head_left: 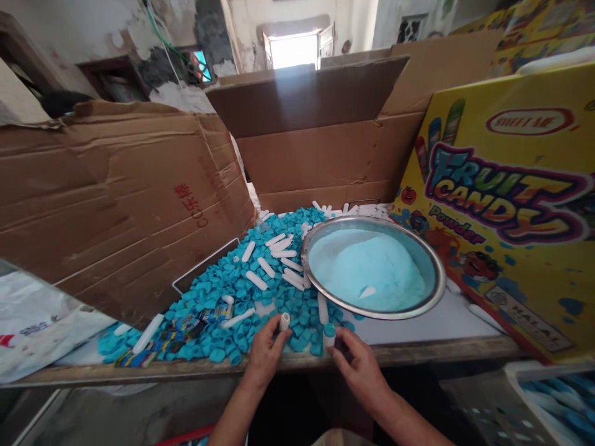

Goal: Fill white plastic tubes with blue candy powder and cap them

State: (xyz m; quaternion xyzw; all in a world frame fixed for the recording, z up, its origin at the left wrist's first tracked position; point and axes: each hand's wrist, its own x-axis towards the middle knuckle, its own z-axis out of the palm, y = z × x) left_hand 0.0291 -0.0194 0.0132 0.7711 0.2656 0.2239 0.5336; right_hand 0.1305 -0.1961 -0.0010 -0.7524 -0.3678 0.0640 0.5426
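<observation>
My left hand (pixel 264 350) is closed round a small white tube (pixel 284 321), held upright with its open top showing. My right hand (pixel 360 365) grips another white tube with a blue cap (pixel 329 333) on it. Both hands hover at the near edge of the table (pixel 418 353). Just beyond them lies a heap of blue caps (pixel 242 297) with several loose white tubes (pixel 260 266) scattered over it. A steel bowl (pixel 437 279) of light blue powder (pixel 367 266) sits to the right of the heap.
Open cardboard boxes (pixel 116 198) wall the left and back. A yellow "Fruit Candy" box (pixel 511 204) leans at the right. A white plastic bag (pixel 37 322) lies at the left, printed labels (pixel 186 328) on the caps, and a crate with blue items (pixel 558 396) at the lower right.
</observation>
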